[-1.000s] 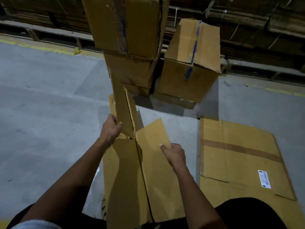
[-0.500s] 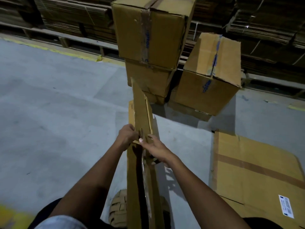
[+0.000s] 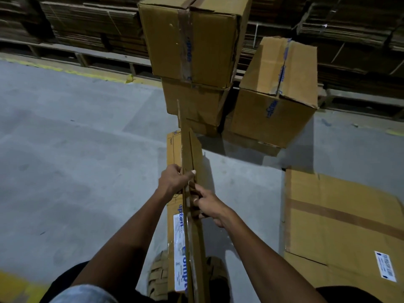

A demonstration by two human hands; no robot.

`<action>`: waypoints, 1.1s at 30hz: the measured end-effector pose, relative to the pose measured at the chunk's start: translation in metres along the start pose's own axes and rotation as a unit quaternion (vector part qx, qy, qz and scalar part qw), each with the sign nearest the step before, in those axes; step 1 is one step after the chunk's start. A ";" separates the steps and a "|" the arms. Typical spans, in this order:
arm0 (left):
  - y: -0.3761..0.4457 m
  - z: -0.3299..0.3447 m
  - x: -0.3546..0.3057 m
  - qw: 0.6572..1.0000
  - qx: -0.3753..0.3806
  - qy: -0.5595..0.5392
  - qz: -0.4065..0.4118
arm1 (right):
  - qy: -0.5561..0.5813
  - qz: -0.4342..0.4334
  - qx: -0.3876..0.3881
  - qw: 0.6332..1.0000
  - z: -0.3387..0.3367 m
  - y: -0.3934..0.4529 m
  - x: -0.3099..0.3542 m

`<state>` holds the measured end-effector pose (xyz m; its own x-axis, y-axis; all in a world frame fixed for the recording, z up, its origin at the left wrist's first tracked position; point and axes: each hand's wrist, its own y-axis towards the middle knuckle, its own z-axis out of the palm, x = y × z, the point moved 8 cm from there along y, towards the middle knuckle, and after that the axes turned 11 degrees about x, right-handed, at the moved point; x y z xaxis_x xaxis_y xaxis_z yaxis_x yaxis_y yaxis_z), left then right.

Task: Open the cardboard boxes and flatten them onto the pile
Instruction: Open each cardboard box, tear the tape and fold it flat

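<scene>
From the head camera, a collapsed cardboard box [image 3: 192,162] stands on edge in front of the person, folded nearly flat and seen almost edge-on, its lower end down between the two shoes [image 3: 157,274] on the grey concrete floor [image 3: 65,160]. The left hand [image 3: 173,179] grips the box's left face with its fingers curled round the edge and the thumb laid across the top fold. The right hand [image 3: 207,205] pinches the same edge just below, its fingers clamped on the cardboard. A white label [image 3: 178,232] shows on the left face. On the floor to the right lies the pile of flattened boxes [image 3: 341,219], well apart from the held one. Beyond stand a stack of taped boxes [image 3: 192,40] and a tilted box [image 3: 275,92] beside it.
</scene>
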<state>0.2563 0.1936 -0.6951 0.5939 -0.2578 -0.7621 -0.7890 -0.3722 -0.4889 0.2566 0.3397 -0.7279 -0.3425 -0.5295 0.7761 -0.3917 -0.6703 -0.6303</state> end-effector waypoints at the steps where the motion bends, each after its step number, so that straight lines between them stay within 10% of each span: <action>1: -0.001 0.000 0.001 1.000 -0.004 0.019 -0.003 | 0.000 0.003 0.004 1.000 0.001 0.000 0.000; 9: -0.010 -0.005 -0.035 0.975 -0.083 0.202 0.041 | 0.118 -0.007 -0.100 0.988 -0.018 -0.004 -0.003; 23: -0.058 -0.007 -0.098 0.967 0.023 0.128 0.219 | 0.538 -0.066 -0.343 0.767 -0.139 -0.062 -0.060; 33: -0.084 -0.015 -0.108 0.950 0.067 0.178 0.246 | 0.485 0.028 -0.292 0.824 -0.134 -0.046 -0.065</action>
<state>0.2606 0.2390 -0.5653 0.1447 -0.6655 -0.7322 -0.9838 -0.0178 -0.1783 0.1827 0.4745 -0.7524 -0.7836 0.3041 0.5417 -0.5999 -0.1437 -0.7871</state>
